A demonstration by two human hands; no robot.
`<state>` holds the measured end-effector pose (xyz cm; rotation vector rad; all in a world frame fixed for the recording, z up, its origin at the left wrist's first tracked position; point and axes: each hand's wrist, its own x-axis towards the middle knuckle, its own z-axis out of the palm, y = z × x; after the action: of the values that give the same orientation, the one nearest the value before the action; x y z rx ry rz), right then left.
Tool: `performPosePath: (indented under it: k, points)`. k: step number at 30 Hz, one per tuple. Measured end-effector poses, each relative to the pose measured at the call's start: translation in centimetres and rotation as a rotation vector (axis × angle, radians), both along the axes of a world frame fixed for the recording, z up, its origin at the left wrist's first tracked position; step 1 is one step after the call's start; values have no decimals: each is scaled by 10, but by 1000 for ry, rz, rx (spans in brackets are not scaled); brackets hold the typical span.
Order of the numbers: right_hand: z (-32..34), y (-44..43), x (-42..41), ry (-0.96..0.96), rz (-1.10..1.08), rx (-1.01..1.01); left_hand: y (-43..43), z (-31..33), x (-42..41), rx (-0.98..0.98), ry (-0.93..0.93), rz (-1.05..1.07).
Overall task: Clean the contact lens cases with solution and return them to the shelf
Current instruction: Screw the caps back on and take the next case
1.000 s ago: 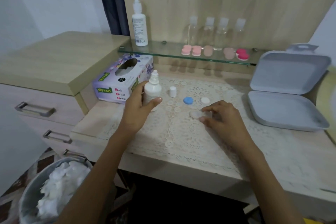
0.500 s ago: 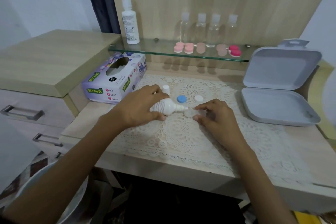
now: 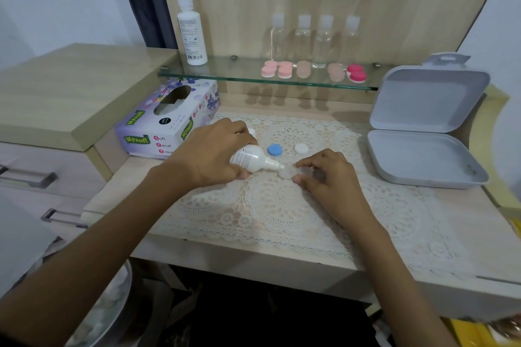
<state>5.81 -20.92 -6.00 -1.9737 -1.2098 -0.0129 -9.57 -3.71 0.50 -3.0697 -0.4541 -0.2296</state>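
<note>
On the counter [image 3: 483, 214], the left grip [image 3: 208, 155] is curled round a small white solution bottle [image 3: 251, 159] tipped nozzle-first to the clear lens case [image 3: 287, 172], which the right grip [image 3: 329, 177] pinches between its fingertips, near a blue cap [image 3: 275, 150]

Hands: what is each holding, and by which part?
The left hand grips the small bottle round its body, nozzle tipped toward the lens case. The right hand pinches that case by its rim.
</note>
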Motion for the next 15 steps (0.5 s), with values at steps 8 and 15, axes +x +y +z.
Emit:
performPosePath:
  k: [8,15]
  points:
    - [-1,0,0,6,-1,13,-5,6,2,29,14,19]
    - [-2,1,0,8,-2,26,-5,9,3,15,-21,10]
